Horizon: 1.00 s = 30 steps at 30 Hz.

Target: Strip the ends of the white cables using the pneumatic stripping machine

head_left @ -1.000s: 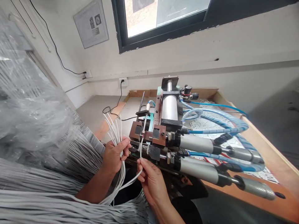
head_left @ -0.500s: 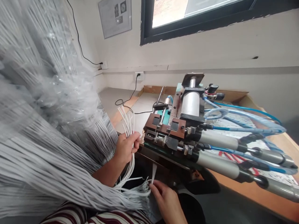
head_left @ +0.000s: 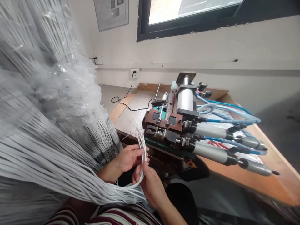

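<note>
A small bunch of thin white cables (head_left: 142,140) stands upright between my hands, its loose ends fanned out at the top. My left hand (head_left: 130,158) closes on the bunch from the left, thumb and fingers across the cables. Just below it, my right hand (head_left: 152,185) grips the same bunch between thumb and fingers. Beneath the hands the cables curve down and left, toward a thick mass of grey-white cables (head_left: 70,175) lying across my lap. Some fingertips are hidden behind the bunch.
A pneumatic machine (head_left: 167,123) with metal cylinders and blue air hoses (head_left: 225,120) stands on the bench, right of the bunch. Plastic-wrapped cable bundles (head_left: 70,87) hang at the left. A black cord (head_left: 131,107) lies on the bench, running to a wall outlet (head_left: 135,73).
My right hand has come up from the low cable ends to the bunch beside my left hand. The left hand sits slightly lower, and the bunch is gathered more tightly. The view has shifted.
</note>
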Each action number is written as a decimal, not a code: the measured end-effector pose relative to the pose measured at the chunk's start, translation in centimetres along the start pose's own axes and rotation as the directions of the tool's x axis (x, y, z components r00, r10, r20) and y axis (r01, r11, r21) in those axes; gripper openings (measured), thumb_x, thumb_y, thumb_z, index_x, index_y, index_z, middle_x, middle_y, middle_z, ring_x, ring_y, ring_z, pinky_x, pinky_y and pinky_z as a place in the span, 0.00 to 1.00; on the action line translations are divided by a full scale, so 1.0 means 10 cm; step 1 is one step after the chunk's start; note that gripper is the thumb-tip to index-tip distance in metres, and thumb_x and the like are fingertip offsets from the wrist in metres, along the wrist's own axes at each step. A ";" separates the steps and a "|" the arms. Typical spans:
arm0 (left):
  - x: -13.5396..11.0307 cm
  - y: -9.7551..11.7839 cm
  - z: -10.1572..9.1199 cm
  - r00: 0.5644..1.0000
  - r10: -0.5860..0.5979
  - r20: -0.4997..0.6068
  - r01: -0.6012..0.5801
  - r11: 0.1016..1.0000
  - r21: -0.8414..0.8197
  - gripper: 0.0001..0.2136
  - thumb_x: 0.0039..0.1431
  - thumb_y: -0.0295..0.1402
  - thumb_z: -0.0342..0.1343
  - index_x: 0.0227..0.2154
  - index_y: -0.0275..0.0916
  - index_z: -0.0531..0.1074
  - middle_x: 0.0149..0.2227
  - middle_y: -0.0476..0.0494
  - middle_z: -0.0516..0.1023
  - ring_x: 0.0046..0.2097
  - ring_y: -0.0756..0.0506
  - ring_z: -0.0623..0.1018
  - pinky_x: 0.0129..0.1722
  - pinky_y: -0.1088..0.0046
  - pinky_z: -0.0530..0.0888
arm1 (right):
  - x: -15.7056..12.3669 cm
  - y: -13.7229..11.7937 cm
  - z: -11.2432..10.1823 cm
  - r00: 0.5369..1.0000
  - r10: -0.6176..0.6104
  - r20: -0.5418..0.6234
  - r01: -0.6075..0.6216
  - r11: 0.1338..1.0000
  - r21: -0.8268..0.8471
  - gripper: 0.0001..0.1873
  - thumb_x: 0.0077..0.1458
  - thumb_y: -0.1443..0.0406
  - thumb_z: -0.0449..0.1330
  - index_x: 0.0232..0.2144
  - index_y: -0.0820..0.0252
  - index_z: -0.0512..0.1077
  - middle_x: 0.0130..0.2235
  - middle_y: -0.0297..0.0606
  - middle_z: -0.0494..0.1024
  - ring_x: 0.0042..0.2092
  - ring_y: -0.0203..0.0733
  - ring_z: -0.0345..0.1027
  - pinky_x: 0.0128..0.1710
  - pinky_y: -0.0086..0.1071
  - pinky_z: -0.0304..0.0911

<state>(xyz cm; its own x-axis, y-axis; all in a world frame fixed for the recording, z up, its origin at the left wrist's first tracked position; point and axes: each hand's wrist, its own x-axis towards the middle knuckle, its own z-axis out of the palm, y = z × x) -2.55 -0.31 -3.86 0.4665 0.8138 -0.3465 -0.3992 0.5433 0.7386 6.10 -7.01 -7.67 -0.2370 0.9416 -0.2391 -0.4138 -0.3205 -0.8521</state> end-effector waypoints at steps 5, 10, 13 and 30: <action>-0.10 -0.20 -0.02 0.987 0.082 -0.140 -0.087 0.996 -0.034 0.09 0.41 0.31 0.61 0.26 0.32 0.71 0.19 0.48 0.73 0.21 0.51 0.73 0.22 0.77 0.68 | -0.04 -0.15 -0.22 0.997 0.015 0.080 0.018 0.918 -0.397 0.30 0.52 0.46 0.44 0.15 0.63 0.66 0.16 0.34 0.64 0.21 0.35 0.55 0.23 0.29 0.52; -0.15 -0.18 0.14 0.966 0.228 -0.125 -0.212 0.969 0.130 0.04 0.43 0.29 0.57 0.24 0.34 0.70 0.16 0.50 0.71 0.18 0.53 0.68 0.19 0.78 0.65 | 0.07 -0.58 -0.38 0.968 -0.216 -0.128 0.127 0.860 -0.494 0.24 0.49 0.48 0.52 0.29 0.63 0.74 0.25 0.37 0.71 0.27 0.39 0.61 0.26 0.30 0.56; -0.16 -0.19 0.18 0.956 0.284 -0.074 -0.258 0.934 0.248 0.04 0.44 0.27 0.56 0.26 0.33 0.71 0.16 0.50 0.70 0.18 0.54 0.67 0.19 0.79 0.63 | 0.18 -0.73 -0.33 0.948 -0.280 -0.150 0.213 0.910 -0.355 0.18 0.47 0.53 0.57 0.32 0.61 0.74 0.22 0.33 0.67 0.24 0.35 0.56 0.24 0.28 0.54; 0.00 -0.05 0.28 0.872 0.308 -0.380 -0.316 0.948 0.044 0.07 0.46 0.35 0.58 0.29 0.40 0.73 0.19 0.52 0.74 0.21 0.51 0.72 0.24 0.75 0.69 | 0.41 -0.67 -0.29 0.938 -0.100 -0.331 0.218 0.913 0.343 0.12 0.36 0.60 0.67 0.22 0.65 0.74 0.17 0.29 0.63 0.18 0.25 0.47 0.16 0.22 0.43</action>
<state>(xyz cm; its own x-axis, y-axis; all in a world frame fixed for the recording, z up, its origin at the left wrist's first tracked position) -0.15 -1.14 -2.66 -0.0166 0.9555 -0.2945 -0.4906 0.2489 0.8351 10.46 -0.74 -4.29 0.1100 0.9497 -0.2934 -0.7317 -0.1224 -0.6706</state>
